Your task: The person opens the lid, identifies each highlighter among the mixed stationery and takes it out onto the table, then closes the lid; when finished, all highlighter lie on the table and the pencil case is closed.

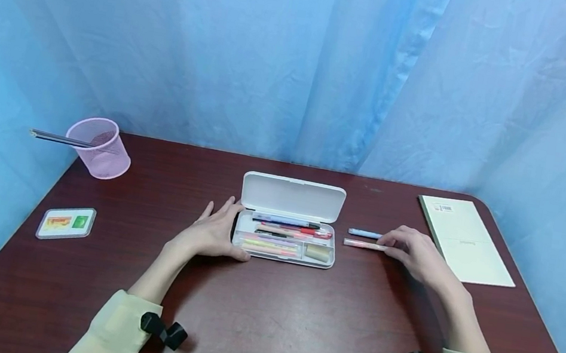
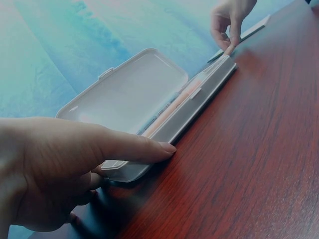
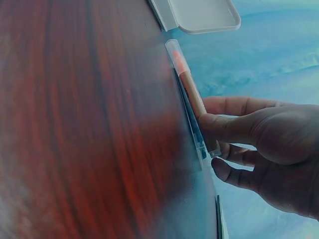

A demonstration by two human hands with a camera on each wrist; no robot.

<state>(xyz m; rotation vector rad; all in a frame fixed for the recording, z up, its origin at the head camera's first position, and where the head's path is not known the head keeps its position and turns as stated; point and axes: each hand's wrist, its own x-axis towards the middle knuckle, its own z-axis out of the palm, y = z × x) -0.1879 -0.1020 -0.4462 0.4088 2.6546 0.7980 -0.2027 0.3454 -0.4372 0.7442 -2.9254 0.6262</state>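
Note:
An opened white pencil case (image 1: 293,197) lies mid-table with its lid raised at the back. My left hand (image 1: 215,230) spans its left end, the thumb straight along the front edge, as the left wrist view also shows. Inside lie a blue pen (image 1: 282,220), a red-capped pen (image 1: 310,232) and several other pens. A small beige block (image 1: 317,252) sits in the front right compartment. To the right of the case, my right hand (image 1: 413,252) pinches a beige pen (image 3: 192,92) with a clear cap and an orange-pink tip. Behind it lies a light blue pen (image 1: 364,233).
At the back left stands a pink mesh pen holder (image 1: 103,157) on the table, with thin dark sticks (image 1: 57,138) leaning out. A small clear-edged card case (image 1: 66,223) lies in front of it. On the right is a pale notebook (image 1: 469,242). Blue curtains (image 1: 277,61) surround the table.

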